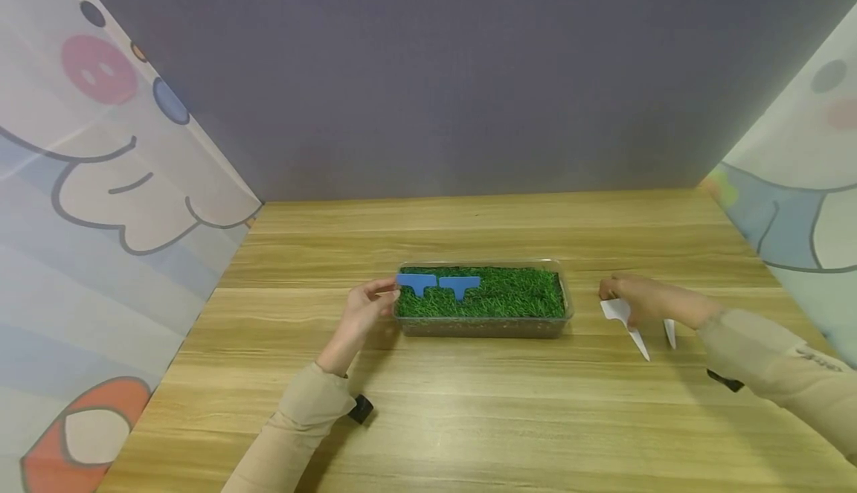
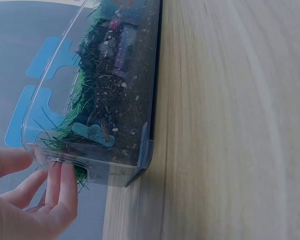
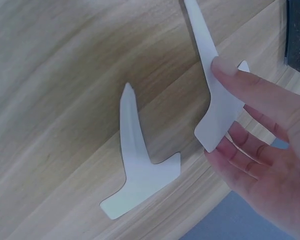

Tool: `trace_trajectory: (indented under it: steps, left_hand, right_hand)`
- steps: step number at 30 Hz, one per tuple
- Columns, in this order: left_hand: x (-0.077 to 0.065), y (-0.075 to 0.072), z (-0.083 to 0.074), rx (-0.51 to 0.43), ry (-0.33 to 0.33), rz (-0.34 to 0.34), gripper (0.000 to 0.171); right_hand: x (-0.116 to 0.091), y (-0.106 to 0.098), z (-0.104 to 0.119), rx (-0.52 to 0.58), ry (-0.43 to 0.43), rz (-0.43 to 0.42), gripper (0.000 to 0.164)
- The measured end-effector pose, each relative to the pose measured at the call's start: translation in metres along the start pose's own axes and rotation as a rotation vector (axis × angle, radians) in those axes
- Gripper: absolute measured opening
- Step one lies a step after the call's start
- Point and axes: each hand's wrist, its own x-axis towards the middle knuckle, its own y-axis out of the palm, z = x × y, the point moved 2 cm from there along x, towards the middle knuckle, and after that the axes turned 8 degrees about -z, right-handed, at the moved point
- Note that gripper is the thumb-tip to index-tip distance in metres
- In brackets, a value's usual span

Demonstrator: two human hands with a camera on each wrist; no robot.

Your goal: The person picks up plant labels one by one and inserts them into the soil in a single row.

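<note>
A clear plastic planter box with soil and green grass stands mid-table. Two blue T-shaped plant labels stand in its left part, side by side. My left hand touches the planter's left end, its fingertips against the end wall near the rim in the left wrist view. To the right of the box, my right hand pinches a white T-shaped plant label between thumb and fingers, low over the table. Another white plant label lies flat beside it; the hand partly hides it in the head view.
The wood-grain table meets a dark grey panel at the back. Cartoon-printed curtains hang at both sides. A small black piece shows at the left sleeve and another under the right sleeve.
</note>
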Motion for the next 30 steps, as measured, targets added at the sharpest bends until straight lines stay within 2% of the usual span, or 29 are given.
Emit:
trace_trajectory:
  steps: [22, 26, 30]
  left_hand:
    - [0.000, 0.000, 0.000, 0.016, 0.007, 0.001, 0.031]
    - [0.000, 0.000, 0.000, 0.016, 0.009, 0.002, 0.031]
    - [-0.001, 0.000, -0.001, 0.015, 0.010, 0.002, 0.031]
  right_hand:
    - [-0.005, -0.007, 0.001, 0.000, 0.028, -0.028, 0.043]
    - [-0.005, -0.013, 0.002, 0.035, 0.060, -0.009, 0.039]
    - [-0.007, -0.019, 0.002, 0.120, 0.078, -0.002, 0.031]
